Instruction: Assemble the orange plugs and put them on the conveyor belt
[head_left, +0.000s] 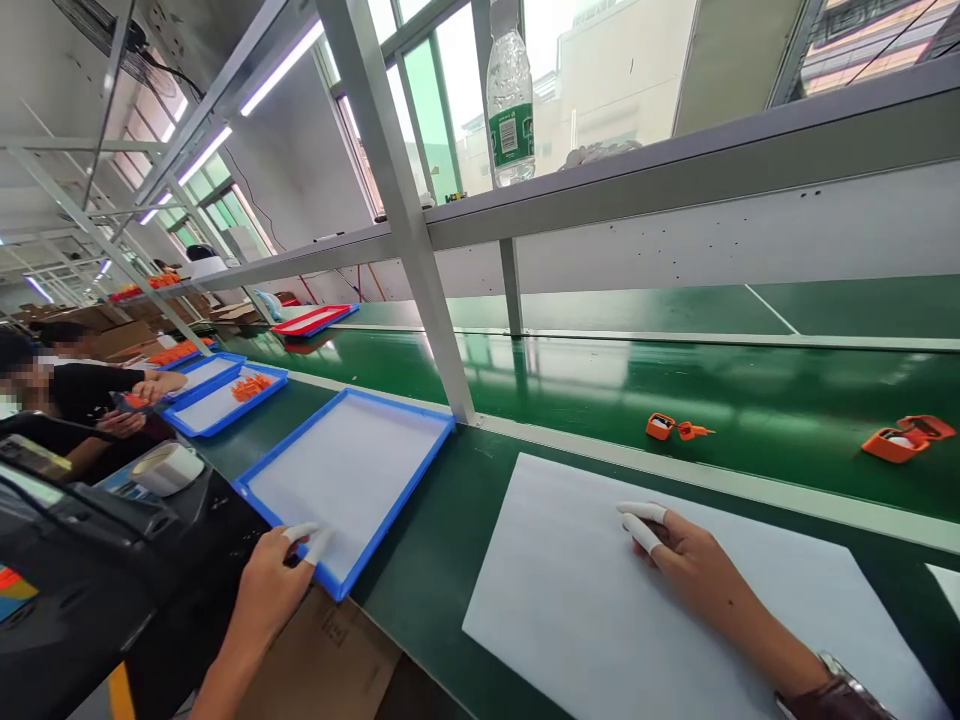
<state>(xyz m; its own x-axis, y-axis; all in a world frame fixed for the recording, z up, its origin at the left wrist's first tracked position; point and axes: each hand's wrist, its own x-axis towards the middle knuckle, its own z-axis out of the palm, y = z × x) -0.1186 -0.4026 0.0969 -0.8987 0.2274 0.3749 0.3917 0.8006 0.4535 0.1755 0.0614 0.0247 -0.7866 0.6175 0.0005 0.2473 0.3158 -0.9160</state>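
Note:
My left hand [274, 585] is at the near corner of a blue-rimmed tray [345, 460] with a white bottom. White covers sit on its fingertips, which are slightly blurred and closed over the rim. My right hand [679, 545] hovers over or rests on a large white sheet [547, 570] on the green table. Its thumb and fingers, also tipped in white covers, are drawn together; whatever may be between them is hidden. Beyond the sheet lie a small open orange case [660, 427] and a larger orange case [896, 443] with its lid up.
A grey post [401, 200] rises between tray and sheet, carrying a shelf with a plastic bottle [511, 110]. Farther left are a blue tray with orange pieces [251, 387], a red tray [315, 320], a tape roll [166, 468] and people seated at the table.

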